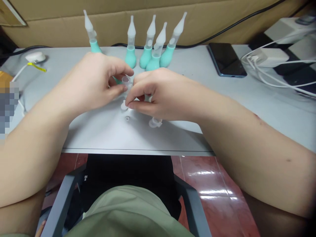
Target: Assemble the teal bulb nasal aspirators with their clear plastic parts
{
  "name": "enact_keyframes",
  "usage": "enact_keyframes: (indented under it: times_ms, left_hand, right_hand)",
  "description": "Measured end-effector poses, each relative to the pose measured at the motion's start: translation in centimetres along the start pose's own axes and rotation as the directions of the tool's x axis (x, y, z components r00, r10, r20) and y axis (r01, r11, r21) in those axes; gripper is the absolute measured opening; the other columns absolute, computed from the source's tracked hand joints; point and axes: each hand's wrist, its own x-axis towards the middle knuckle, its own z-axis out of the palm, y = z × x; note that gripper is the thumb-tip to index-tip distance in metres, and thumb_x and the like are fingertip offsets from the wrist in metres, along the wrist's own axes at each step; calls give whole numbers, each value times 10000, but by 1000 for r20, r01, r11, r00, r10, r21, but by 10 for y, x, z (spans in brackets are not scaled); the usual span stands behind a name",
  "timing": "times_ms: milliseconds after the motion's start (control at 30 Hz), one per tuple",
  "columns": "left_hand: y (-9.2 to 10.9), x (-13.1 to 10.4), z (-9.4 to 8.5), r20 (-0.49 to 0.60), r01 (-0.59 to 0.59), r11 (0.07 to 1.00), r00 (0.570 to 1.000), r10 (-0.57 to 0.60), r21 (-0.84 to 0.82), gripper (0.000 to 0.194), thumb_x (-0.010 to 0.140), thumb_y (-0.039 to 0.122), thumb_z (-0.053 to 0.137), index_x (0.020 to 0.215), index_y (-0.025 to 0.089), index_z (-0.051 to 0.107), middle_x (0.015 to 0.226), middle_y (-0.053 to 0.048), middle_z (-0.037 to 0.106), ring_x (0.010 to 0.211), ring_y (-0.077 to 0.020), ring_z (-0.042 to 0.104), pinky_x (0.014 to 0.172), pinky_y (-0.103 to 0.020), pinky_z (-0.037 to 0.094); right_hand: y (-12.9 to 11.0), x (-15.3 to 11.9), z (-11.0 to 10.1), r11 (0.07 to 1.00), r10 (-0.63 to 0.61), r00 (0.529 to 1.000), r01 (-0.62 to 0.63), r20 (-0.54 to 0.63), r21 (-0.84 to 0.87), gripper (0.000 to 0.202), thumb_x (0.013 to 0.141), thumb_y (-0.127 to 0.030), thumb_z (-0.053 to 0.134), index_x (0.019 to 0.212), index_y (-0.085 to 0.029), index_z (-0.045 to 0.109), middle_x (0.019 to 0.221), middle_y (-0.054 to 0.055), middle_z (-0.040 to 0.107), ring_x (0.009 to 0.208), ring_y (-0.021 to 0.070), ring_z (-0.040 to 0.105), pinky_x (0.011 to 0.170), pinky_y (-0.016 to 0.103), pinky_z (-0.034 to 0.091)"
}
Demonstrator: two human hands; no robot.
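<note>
My left hand [96,80] curls its thumb and fingers around a short clear plastic tube [126,80], whose round open rim faces up. Just to the right, my right hand [160,92] has its thumb and index finger pinched at a small translucent white plastic piece [123,105]. On the tabletop below lie a tiny white ring [127,118] and some loose translucent white parts [155,122]. Part of a teal bulb shows behind my left fingers. Several teal nasal aspirators [130,57] with clear middles and white tips stand behind my hands.
A dark phone [226,60] lies at the back right, beside white chargers [270,57] and tangled cables. At the back left sits a white plug [36,57] with a yellow tie. Cardboard [61,26] backs the grey table [98,138]; a black cable runs along it.
</note>
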Motion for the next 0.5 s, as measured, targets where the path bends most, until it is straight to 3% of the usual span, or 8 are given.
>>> enact_keyframes:
  times_ms: [100, 233, 367, 500]
  left_hand:
    - [-4, 0, 1, 25, -21, 999, 999, 20, 42, 437, 922, 371, 723, 1294, 279, 934, 1076, -18, 925, 924, -298, 843, 947, -487, 639]
    - [-9, 1, 2, 63, -22, 991, 998, 14, 129, 349, 882, 400, 695, 1140, 321, 917, 977, 19, 896, 820, -259, 779, 736, -403, 527]
    - [-3, 0, 1, 64, -33, 996, 998, 28, 81, 319, 898, 407, 661, 1090, 287, 886, 972, 0, 889, 826, -226, 743, 727, -366, 484]
    - [3, 0, -1, 69, -22, 1000, 997, 23, -12, 324, 884, 423, 674, 1072, 265, 886, 876, -11, 837, 795, -214, 710, 761, -363, 487]
  right_hand:
    - [-3, 1, 0, 998, 62, 998, -62, 1, 8, 293, 1000, -55, 721, 1054, -240, 941, 864, 10, 743, 767, 184, 572, 753, 355, 416]
    - [-8, 3, 3, 994, 84, 996, -82, 31, -69, 285, 982, -103, 675, 995, -242, 924, 817, 30, 702, 726, 209, 487, 712, 395, 353]
    - [-13, 6, 2, 982, 73, 997, -72, -1, -173, 321, 1009, -101, 667, 1078, -242, 948, 1016, 60, 824, 811, 238, 553, 753, 410, 365]
    - [-18, 8, 0, 968, 98, 995, -97, -11, -231, 277, 1060, -154, 734, 1212, -217, 958, 1033, 79, 836, 879, 261, 619, 767, 409, 371]
